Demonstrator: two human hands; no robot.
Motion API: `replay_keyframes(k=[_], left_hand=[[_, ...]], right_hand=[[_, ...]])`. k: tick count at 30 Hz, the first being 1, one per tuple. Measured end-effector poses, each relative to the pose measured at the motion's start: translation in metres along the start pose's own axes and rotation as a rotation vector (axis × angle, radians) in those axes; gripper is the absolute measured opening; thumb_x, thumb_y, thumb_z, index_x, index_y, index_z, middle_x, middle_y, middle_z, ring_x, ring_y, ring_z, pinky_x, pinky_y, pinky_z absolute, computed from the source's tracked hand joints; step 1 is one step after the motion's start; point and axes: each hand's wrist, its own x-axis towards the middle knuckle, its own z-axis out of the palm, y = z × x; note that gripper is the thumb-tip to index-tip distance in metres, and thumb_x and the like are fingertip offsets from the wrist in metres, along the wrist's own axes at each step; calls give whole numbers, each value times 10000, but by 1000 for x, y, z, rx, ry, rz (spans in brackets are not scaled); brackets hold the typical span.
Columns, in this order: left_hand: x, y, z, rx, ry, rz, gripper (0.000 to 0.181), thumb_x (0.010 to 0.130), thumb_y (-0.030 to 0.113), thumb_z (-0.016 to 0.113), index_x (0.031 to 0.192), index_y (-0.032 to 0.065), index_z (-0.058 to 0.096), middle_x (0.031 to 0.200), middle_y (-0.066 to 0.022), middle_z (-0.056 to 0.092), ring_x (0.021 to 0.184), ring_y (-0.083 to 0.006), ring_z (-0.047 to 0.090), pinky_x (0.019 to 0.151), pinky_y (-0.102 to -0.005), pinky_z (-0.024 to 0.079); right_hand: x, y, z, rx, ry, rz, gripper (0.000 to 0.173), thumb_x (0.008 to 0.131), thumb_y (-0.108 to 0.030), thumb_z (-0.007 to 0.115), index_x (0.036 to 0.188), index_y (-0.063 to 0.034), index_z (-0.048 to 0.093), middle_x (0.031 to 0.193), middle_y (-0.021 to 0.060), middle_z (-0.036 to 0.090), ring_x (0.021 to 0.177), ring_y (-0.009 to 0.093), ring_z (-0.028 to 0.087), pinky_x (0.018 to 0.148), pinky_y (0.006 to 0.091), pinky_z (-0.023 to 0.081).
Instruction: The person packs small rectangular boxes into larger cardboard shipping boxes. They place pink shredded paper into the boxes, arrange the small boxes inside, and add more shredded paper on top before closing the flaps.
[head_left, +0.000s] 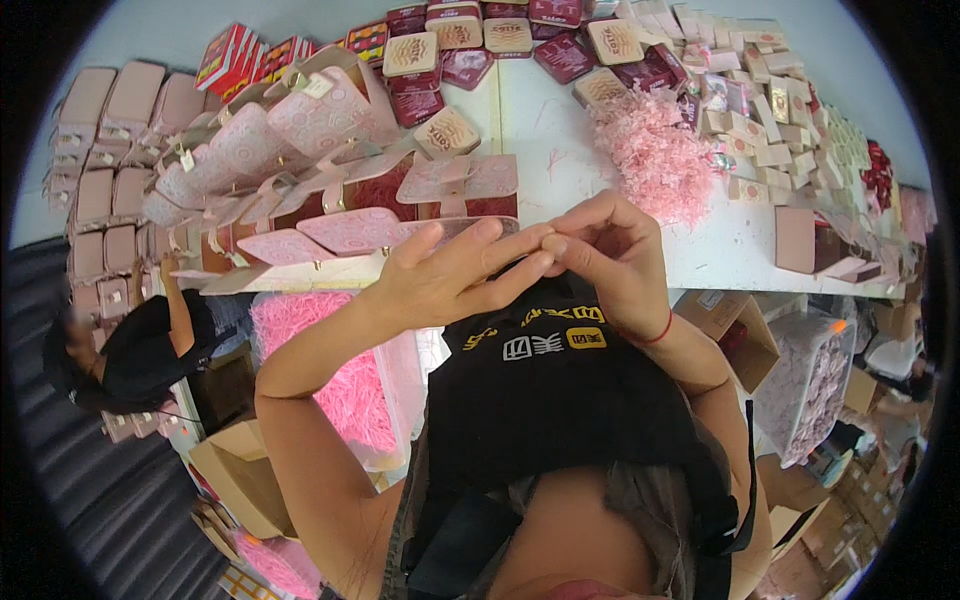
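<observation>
My left hand (457, 274) is held out in front of my black apron (555, 397), its fingers spread and pointing right. The thumb and fingertips of my right hand (611, 247) meet the fingertips of my left hand; whether something tiny is pinched there cannot be told. A red cord circles my right wrist. Beyond my left hand stand patterned pink gift boxes (457, 180) with their lids raised, some with red filling. A heap of pink crinkled paper shreds (656, 161) lies on the white table (555, 187) beyond my right hand.
Tins (412, 54) and small cream boxes (776, 156) line the table's far side. Pink cases (90, 187) are stacked at left, where a person in black works. Bins of pink shreds (352, 405) and wrapped pieces (806, 382) stand below the table edge, beside open cartons (247, 472).
</observation>
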Motion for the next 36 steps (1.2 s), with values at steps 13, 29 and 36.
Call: replay_keyframes(k=[13,29,36], left_hand=[[15,3,8,-232,-338,82,652,826,197,519,1437,362,360,1493,67,344,1288,-251,370,1061,-446,267],[-12,-23,20,-578,-377,-380,638,802,165,639,1399,205,419,1517,-89,296,1388,-405,235,1085,-585,231],[-115,-207,79,-373,-90,-1012,273,783,133,699,1039,71,628,1135,-125,643,1098,-297,576,958,-434,407]], right_hand=[[-4,10,-26,-20,115,-109,144,856,14,663,983,12,594,896,82,659,789,110,640,670,215,534],[33,59,-35,-597,306,-403,88,780,50,692,854,5,677,819,85,640,792,162,593,728,266,447],[85,142,-63,-1048,-139,-403,679,675,-30,739,1309,-67,500,1369,170,459,1273,377,411,1070,428,330]])
